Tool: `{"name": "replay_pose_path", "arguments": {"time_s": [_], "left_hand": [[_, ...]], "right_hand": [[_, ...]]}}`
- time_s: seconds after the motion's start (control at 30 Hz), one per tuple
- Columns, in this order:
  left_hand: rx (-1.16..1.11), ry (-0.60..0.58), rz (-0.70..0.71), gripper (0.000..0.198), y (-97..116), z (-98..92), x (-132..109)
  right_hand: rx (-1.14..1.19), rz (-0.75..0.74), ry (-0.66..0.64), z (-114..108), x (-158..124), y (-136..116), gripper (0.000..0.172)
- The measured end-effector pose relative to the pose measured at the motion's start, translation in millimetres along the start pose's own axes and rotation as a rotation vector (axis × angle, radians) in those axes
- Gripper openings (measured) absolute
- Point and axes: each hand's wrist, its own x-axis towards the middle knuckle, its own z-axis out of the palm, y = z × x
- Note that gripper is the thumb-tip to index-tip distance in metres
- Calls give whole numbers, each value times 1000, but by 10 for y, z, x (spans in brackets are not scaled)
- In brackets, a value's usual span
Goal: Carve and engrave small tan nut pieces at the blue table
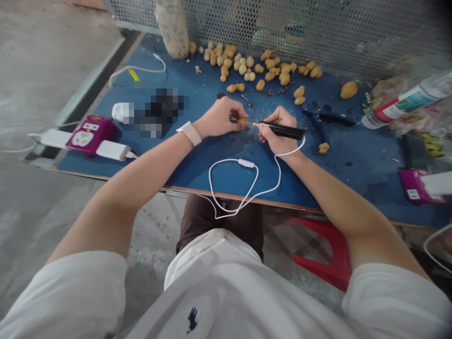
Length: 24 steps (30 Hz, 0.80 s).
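Note:
My left hand [223, 116] pinches a small tan gourd [242, 121] between thumb and fingers, over the blue tabletop. In my right hand [278, 128] is a black pen-shaped rotary tool [284, 130], gripped like a pencil. Its thin metal tip points left and meets or nearly touches the gourd; the exact contact is too small to make out. A white cable [278, 174] runs from the tool's rear end and loops over the table's front edge, with an inline switch [246, 163] on it. Pale dust lies around both hands.
Several small gourds [243, 66] lie along the back by a perforated metal panel [318, 33]. Blue-handled pliers [319, 125] rest right of my hand, near a spray can [406, 101]. Purple power sockets [92, 134] sit at left. A cloudy bottle [173, 29] stands behind. Below is a red stool [328, 254].

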Motion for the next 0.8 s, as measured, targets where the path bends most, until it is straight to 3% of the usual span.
{"name": "replay_pose_path", "arguments": {"time_s": [0.4,0.8], "left_hand": [[-45,21,-12,26,87,16,-4],[-48,30,-24,26,106,15,-6]], "right_hand": [[-8,15,-28,53,-1,-198,73],[9,25,21,53,10,-139,72]]}}
